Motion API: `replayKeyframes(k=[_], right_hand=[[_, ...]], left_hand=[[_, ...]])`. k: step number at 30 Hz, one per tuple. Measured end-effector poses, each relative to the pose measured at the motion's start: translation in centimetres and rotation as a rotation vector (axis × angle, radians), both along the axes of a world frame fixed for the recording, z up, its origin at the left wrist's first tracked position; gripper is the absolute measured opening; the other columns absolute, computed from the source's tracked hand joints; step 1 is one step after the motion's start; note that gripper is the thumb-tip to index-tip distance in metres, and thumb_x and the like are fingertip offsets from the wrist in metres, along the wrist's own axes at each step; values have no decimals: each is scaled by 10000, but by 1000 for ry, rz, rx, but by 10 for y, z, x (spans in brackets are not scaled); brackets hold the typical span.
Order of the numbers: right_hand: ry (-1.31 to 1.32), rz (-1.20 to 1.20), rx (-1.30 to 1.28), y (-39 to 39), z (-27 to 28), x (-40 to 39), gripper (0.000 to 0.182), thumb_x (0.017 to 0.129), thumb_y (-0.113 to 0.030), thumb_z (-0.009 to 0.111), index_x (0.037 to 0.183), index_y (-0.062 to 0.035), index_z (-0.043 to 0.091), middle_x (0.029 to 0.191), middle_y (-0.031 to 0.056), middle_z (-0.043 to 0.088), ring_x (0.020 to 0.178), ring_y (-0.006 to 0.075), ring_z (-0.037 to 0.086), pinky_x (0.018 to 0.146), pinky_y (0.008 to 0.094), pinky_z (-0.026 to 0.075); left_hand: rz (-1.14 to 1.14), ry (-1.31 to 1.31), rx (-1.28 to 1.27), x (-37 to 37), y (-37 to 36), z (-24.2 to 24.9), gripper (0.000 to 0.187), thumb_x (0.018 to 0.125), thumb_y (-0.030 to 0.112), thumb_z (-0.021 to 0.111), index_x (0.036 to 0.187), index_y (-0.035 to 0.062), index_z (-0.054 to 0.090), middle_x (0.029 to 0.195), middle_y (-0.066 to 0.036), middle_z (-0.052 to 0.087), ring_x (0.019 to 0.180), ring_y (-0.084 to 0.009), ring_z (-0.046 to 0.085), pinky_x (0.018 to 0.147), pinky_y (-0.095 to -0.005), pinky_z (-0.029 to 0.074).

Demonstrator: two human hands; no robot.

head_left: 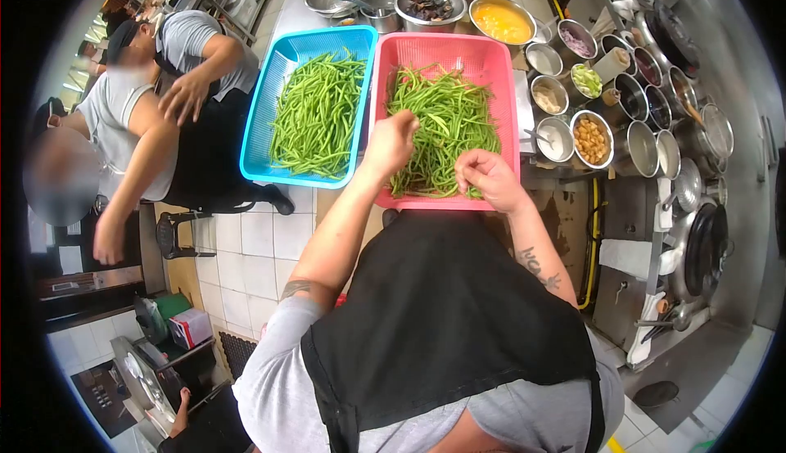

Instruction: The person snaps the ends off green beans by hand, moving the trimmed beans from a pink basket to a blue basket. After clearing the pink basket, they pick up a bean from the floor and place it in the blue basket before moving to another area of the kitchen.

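Observation:
A pink plastic basket [506, 85] stands in front of me, with a heap of green beans [446, 121] in it. Over its left side is my left hand [391, 145], closed with the fingers curled in. My right hand [490, 180] is closed in a pinch above the near right corner, beside the beans. Whatever either hand may hold is too small or hidden to make out. Left of the pink basket, a blue basket [283, 47] carries more green beans [319, 117], and neither hand touches it.
Beyond the baskets stand metal bowls, one with dark pieces [430, 7], and a pot of yellow liquid [501, 22]. Several ingredient containers line the right, including browned chunks [591, 139]. Two people [135, 113] are at the left; a stool [184, 234] stands on the tiled floor.

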State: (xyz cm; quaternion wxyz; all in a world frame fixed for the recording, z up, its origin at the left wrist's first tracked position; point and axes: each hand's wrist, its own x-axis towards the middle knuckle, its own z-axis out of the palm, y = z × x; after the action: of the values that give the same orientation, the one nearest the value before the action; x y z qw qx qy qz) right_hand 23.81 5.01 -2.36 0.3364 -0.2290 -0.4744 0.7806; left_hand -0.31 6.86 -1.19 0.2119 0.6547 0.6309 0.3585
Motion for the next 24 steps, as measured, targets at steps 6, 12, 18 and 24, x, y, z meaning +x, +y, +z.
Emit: replayKeyframes(k=[6,12,18,24], right_hand=[[-504,-462,92,9,-35,0,199,917,-27,663,1113,-8,637,958,22,641,801,87,609,734,251,511],[-442,-407,43,0,-32,0,188,928,-37,653,1110,4,635,954,27,657,815,84,616,731,243,508],[-425,-443,289,4,-30,-7,206,939,-40,637,1139,7,625,1026,40,644,839,86,612,719,239,504],[-603,-517,953,18,57,-26,269,902,-38,637,1169,-16,622,1131,108,605,874,228,638,760,331,522]], left_hand=[[-61,311,-389,15,4,-17,449,795,370,791,870,-60,683,844,-277,692,841,-423,691,795,-471,555],[-3,105,-279,14,-4,-39,239,803,181,729,864,-44,676,797,-285,661,811,-451,661,755,-485,538],[-63,-419,-416,6,-19,8,151,924,165,691,900,17,680,768,-67,702,600,-126,581,561,-293,453],[-235,-716,-412,7,-23,26,84,952,126,670,963,45,688,790,12,679,611,-33,532,537,-201,409]])
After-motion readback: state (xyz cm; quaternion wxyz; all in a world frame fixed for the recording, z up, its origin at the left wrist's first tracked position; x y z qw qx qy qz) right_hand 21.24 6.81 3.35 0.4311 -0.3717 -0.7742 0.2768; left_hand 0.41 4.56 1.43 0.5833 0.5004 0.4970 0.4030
